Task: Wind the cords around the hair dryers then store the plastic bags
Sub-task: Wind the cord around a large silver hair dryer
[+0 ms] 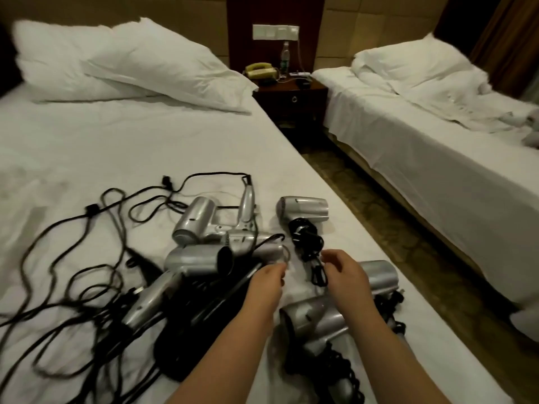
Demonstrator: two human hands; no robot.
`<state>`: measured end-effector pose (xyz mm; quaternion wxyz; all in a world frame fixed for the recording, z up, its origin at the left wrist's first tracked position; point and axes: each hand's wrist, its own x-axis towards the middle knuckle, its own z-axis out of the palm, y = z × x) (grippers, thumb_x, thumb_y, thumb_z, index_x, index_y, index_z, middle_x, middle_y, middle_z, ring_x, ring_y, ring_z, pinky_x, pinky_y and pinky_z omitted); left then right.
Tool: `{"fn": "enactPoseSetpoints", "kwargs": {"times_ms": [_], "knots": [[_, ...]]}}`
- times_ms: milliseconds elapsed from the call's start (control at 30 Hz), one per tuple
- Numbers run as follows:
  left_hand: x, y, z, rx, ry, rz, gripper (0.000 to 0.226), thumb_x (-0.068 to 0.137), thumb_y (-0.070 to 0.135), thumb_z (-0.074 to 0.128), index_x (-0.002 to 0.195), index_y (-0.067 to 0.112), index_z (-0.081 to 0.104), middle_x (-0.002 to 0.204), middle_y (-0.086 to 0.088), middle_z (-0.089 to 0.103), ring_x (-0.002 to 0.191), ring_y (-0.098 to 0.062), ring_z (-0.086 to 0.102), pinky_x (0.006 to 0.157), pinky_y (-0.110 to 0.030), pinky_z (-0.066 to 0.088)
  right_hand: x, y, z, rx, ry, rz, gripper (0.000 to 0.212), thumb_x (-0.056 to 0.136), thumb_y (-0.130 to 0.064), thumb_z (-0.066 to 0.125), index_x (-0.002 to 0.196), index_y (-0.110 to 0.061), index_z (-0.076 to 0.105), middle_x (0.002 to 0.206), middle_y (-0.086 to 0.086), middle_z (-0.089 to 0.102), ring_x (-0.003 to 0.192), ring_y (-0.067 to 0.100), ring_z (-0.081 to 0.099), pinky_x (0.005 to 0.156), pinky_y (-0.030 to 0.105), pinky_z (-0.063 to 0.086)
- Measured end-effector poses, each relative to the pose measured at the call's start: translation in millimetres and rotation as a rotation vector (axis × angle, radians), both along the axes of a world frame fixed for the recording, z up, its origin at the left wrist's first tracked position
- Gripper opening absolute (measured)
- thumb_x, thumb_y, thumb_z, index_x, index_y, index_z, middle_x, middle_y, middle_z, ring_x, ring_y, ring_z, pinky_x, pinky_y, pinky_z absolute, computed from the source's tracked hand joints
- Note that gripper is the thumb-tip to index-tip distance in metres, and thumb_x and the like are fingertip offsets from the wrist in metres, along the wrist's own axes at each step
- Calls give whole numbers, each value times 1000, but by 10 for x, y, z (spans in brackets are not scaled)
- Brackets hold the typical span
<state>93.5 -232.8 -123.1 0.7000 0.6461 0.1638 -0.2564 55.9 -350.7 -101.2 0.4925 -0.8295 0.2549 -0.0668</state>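
Two bare forearms reached over a white-sheeted bed [116, 141]. About seven silver plastic hair dryers [198, 220] lay there; three looked wound, the rest trailed loose black cords [87, 228]. Left hand [267, 282] and right hand [345, 272] fingers curled, seemingly pinching something clear between them.

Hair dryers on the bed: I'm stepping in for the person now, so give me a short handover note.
Left hand: fingers curled, pinching something small I cannot make out.
Right hand: fingers curled by a bundled black cord; grip unclear.
Done: the far dryer and two near dryers at the right have cords bundled by them.
Left: the dryers in the middle pile trail loose cords across the bed. Wind those.
Plastic bags: none clearly visible.
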Motion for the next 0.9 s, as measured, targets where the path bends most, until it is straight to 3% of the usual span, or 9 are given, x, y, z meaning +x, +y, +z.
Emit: {"fn": "enactPoseSetpoints", "kwargs": {"times_ms": [67, 167, 267, 400, 467, 533, 600, 700, 900], "knots": [[-209, 201, 75, 16, -67, -13, 19, 96, 17, 49, 81, 15, 59, 89, -8, 56, 85, -18, 51, 67, -25, 39, -111, 296, 21, 6, -26, 67, 28, 93, -3, 46, 117, -9, 60, 109, 3, 60, 98, 12, 51, 83, 19, 35], [-480, 526, 214, 25, -151, -9, 21, 97, 9, 45, 93, 16, 64, 98, -5, 65, 97, -18, 60, 80, -23, 47, -265, 759, 49, 41, -24, 181, 27, 92, -2, 48, 114, -11, 62, 104, 0, 60, 100, 13, 55, 84, 19, 38], [-686, 955, 330, 112, -332, 19, 28, 94, 3, 46, 86, 21, 66, 92, 0, 68, 90, -13, 63, 82, -19, 49, -404, 1189, 70, 63, -37, 294, 27, 90, 0, 50, 107, -15, 64, 97, -1, 63, 96, 15, 59, 78, 16, 42], [-836, 1588, 450, 537, -697, 123, 23, 89, 4, 53, 86, 23, 64, 86, 13, 62, 82, -3, 58, 75, -7, 42, -496, 1619, 115, 90, 44, 378, 28, 92, -2, 49, 115, -12, 61, 100, -3, 59, 94, 8, 53, 69, 7, 37], [-789, 1799, 533, 740, -814, 149, 16, 89, 7, 54, 97, 16, 64, 96, 5, 61, 88, -12, 57, 76, -16, 43, -529, 1778, 128, 124, 84, 371, 28, 93, -4, 48, 117, -13, 60, 104, -1, 61, 88, 8, 54, 63, 8, 40], [-653, 1885, 682, 928, -811, 112, 18, 91, 14, 50, 105, 14, 61, 107, -3, 59, 100, -20, 54, 81, -31, 44, -552, 1907, 151, 130, 101, 380, 29, 93, -7, 47, 120, -15, 57, 106, 1, 63, 78, 7, 54, 59, 7, 41], [-482, 1872, 858, 1061, -781, 45, 25, 92, 17, 45, 112, 13, 59, 114, -5, 56, 108, -23, 48, 84, -37, 44, -573, 1984, 175, 96, 123, 421, 33, 95, -11, 47, 127, -18, 54, 112, -1, 60, 82, 5, 53, 63, 9, 41], [-212, 1837, 971, 1113, -676, -97, 32, 92, 12, 42, 122, 9, 53, 122, -12, 52, 115, -30, 45, 90, -40, 44, -603, 2024, 210, 95, 141, 442, 37, 96, -13, 46, 132, -19, 49, 127, -1, 56, 99, 6, 49, 80, 15, 36], [-69, 1802, 616, 1163, -240, -568, 40, 99, 14, 39, 135, -3, 38, 136, -22, 47, 123, -33, 48, 97, -35, 41, -552, 1965, 246, 190, 88, 372, 35, 95, -13, 47, 130, -19, 52, 114, -3, 56, 93, 8, 51, 80, 18, 40]]}}
